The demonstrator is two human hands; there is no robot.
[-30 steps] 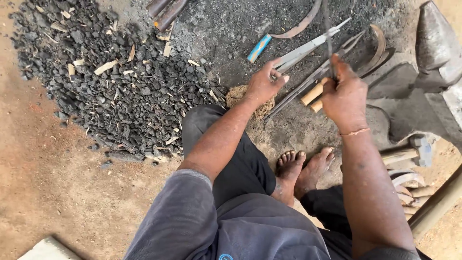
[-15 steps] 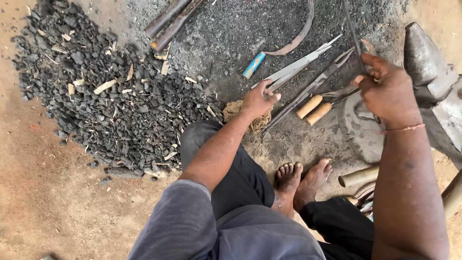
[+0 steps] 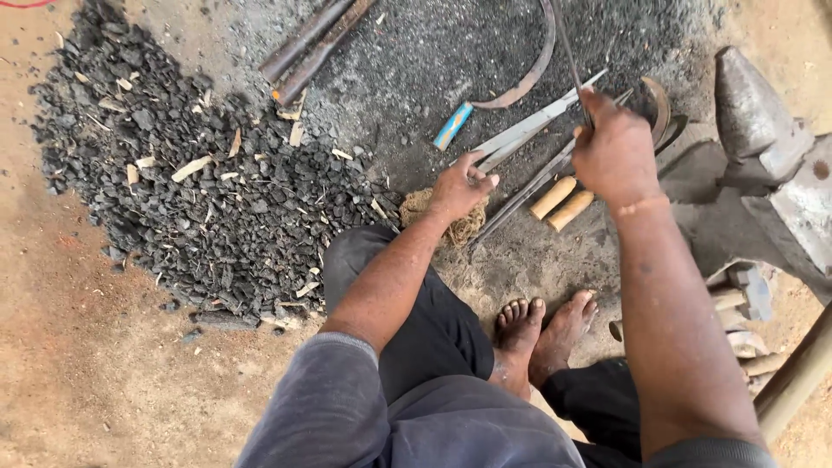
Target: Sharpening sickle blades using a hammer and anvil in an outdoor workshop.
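My right hand is closed around a thin metal rod that runs up out of the top of the view. It hovers over two wooden tool handles and long flat steel blades lying on the ashy ground. My left hand reaches past my knee with its fingers loosely curled. Its fingertips are at the near end of one flat blade; whether it grips the blade is unclear. A wad of brown fibre lies just under that hand.
A pile of charcoal spreads over the left. A steel anvil stands at the right, with a wooden pole below it. A curved sickle blade, a blue-handled tool and rusty pipes lie beyond. My bare feet rest in front.
My right hand, still holding the rod, swung right toward the anvil and has come back left over the wooden handles. My left hand stays at the blade's end.
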